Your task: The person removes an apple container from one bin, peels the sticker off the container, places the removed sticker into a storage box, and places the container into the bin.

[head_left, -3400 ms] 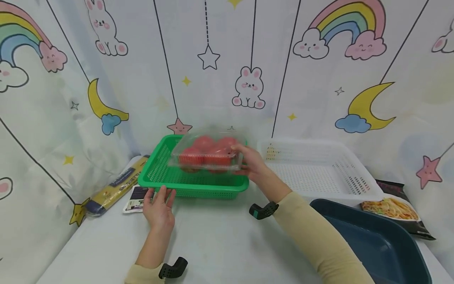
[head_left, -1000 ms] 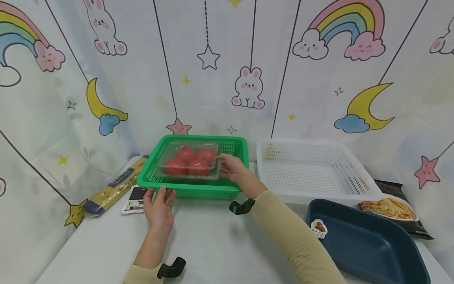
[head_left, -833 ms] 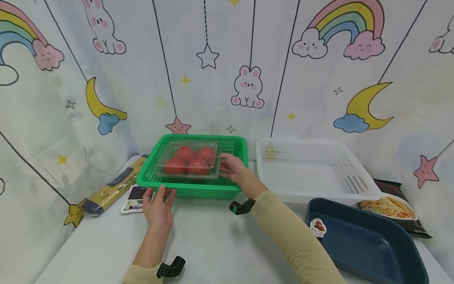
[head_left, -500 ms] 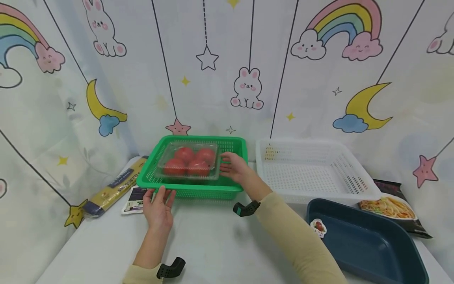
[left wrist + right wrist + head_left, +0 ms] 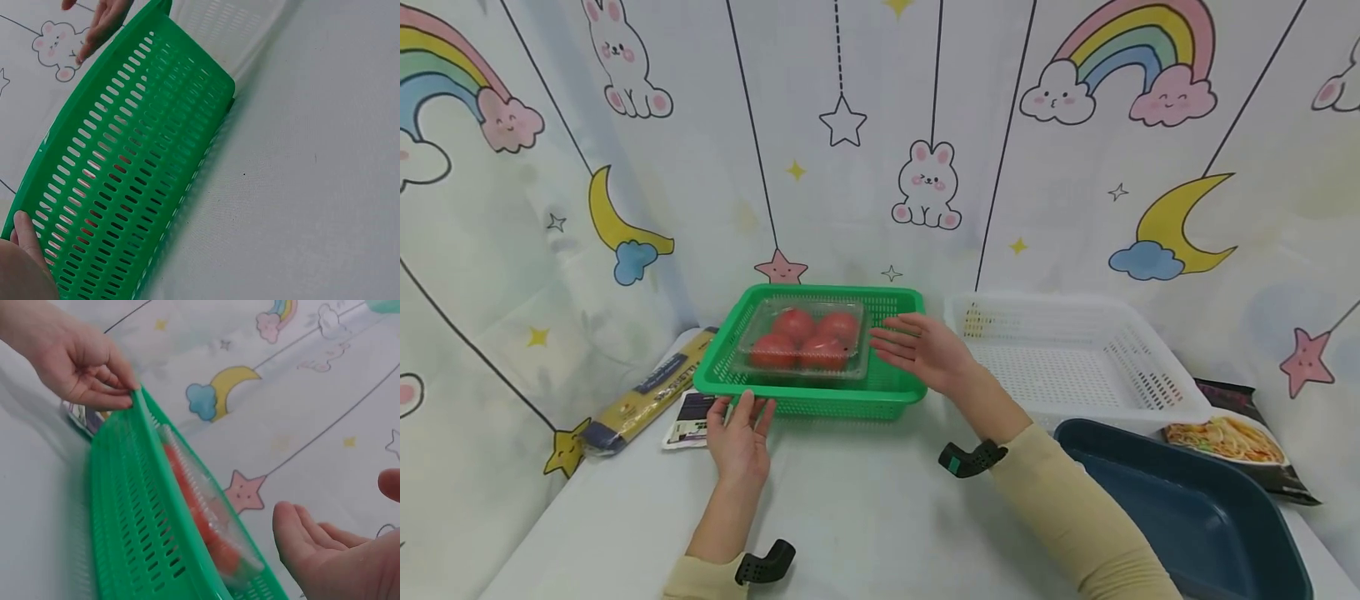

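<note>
A green plastic basket (image 5: 850, 403) stands at the back of the table. Inside it, toward the left, lies a clear plastic box of tomatoes (image 5: 808, 340). My left hand (image 5: 739, 450) pinches the basket's front rim near its left corner; the right wrist view also shows that left hand (image 5: 81, 369) with fingertips and thumb at the rim. Over the basket's right end hovers my right hand (image 5: 928, 354), its fingers straight and apart from the box. In the left wrist view, the basket's slotted wall (image 5: 125, 169) hides most of the tomatoes.
Right of the green basket is a white basket (image 5: 1060, 358). A dark blue tray (image 5: 1195, 517) stands in front of it, beside a black food packet (image 5: 1232, 442). At the left lie a yellow pasta packet (image 5: 647, 392) and a small white packet (image 5: 688, 421). A patterned curtain (image 5: 865, 192) hangs behind.
My right hand lowered the box of tomatoes into the green basket, let go, and drew back to the right with straightened fingers. My left hand has stayed at the rim.
</note>
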`<move>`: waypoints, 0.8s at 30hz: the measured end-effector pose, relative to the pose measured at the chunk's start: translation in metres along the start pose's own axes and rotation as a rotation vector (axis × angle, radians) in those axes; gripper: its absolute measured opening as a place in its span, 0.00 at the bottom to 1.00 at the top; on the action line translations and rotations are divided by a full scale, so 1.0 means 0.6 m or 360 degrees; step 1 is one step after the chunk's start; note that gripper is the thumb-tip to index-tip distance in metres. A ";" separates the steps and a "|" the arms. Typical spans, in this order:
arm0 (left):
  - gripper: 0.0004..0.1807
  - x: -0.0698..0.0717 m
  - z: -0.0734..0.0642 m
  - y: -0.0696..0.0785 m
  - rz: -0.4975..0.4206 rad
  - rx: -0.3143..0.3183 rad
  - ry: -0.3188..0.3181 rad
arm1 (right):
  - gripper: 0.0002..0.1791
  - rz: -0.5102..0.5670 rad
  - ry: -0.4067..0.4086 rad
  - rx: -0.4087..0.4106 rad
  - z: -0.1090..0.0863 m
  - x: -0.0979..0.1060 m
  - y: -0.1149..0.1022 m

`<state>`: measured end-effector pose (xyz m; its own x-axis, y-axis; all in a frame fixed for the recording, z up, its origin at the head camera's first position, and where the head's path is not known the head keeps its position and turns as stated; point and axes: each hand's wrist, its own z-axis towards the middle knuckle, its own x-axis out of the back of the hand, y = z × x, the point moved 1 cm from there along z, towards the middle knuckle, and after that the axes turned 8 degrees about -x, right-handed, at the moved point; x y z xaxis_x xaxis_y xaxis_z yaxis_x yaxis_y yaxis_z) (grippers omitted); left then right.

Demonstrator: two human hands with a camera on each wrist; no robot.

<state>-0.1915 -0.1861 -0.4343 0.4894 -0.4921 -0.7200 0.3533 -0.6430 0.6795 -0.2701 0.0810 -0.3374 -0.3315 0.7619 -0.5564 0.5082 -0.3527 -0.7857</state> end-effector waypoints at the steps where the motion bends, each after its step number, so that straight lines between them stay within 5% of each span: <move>1: 0.18 -0.001 0.000 0.000 -0.0002 0.0001 -0.0003 | 0.33 -0.0004 -0.0029 0.0004 -0.010 0.001 -0.002; 8: 0.17 -0.002 0.003 0.003 0.0039 -0.0008 -0.0011 | 0.32 -0.0028 -0.0119 0.0008 -0.065 0.015 -0.001; 19: 0.17 0.005 0.004 0.022 0.0048 0.0077 -0.0038 | 0.31 -0.0155 -0.0073 -0.0065 -0.131 0.048 0.024; 24: 0.14 0.011 -0.002 0.032 0.0159 0.0217 -0.0201 | 0.32 -0.0223 -0.0032 -0.0088 -0.157 0.064 0.030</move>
